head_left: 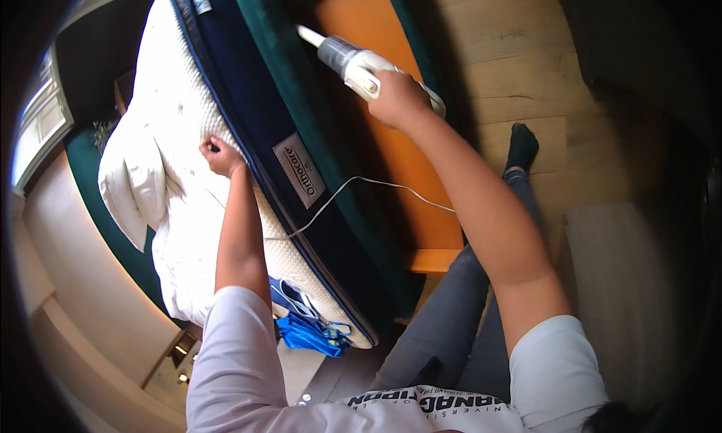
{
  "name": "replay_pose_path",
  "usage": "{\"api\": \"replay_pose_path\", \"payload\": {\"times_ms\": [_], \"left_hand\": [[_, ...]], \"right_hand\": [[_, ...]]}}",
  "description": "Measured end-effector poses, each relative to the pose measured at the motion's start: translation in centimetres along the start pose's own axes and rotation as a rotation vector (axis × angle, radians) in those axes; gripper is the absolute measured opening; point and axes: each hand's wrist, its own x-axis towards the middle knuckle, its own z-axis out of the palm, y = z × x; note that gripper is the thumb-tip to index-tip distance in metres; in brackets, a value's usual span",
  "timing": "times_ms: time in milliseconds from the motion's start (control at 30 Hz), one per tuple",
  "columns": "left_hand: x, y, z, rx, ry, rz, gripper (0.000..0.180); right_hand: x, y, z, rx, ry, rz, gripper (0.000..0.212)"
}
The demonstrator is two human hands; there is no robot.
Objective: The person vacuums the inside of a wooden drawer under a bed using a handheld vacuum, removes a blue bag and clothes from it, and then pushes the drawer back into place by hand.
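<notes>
In my right hand (396,100) is a white handheld vacuum cleaner (366,66), gripped by its handle. Its grey see-through cup and pale nozzle point up and left, over the edge of the bed. A thin white cord (391,183) runs from the mattress top, across its side and behind my right forearm. My left hand (222,157) rests with curled fingers on the quilted white top of the mattress (197,94), close to its edge piping. What lies inside those fingers, if anything, is hidden. The mattress side is dark blue with a pale label (298,170).
A bunched white cover (180,237) lies across the mattress. Blue cloth or bags (312,334) lie at its near corner. Beside the green bed frame (346,170) is an orange-brown open compartment (432,233). My legs straddle toward the wooden floor (511,79) at right.
</notes>
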Motion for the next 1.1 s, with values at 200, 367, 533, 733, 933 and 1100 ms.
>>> {"api": "replay_pose_path", "payload": {"times_ms": [200, 367, 533, 733, 933, 1100], "left_hand": [[2.8, -0.9, -2.2, 0.076, -0.337, -0.111, 0.024], [-0.5, 1.1, -6.5, -0.072, -0.759, -0.026, 0.025], [-10.5, 2.6, -17.0, -0.426, -0.875, 0.121, 0.021], [-23.6, -1.0, -33.6, -0.504, -1.22, 0.047, 0.017], [-33.6, -12.2, -50.7, -0.268, -1.377, -0.474, 0.018], [-40.0, -16.9, -64.9, -0.166, -1.246, -1.077, 0.017]], "right_hand": [[-12.5, -1.4, 0.2, 0.06, 0.139, 0.148, 0.029], [-18.7, -4.3, -1.4, -0.024, 0.28, 0.218, 0.027], [-18.2, -6.6, -1.5, -0.035, 0.4, 0.172, 0.032], [-13.4, -9.3, -1.3, -0.132, 0.362, 0.134, 0.026], [-18.3, -7.0, -0.7, -0.189, 0.25, 0.156, 0.034], [-26.8, -4.8, -3.5, -0.553, -0.023, 0.159, 0.04]]}}
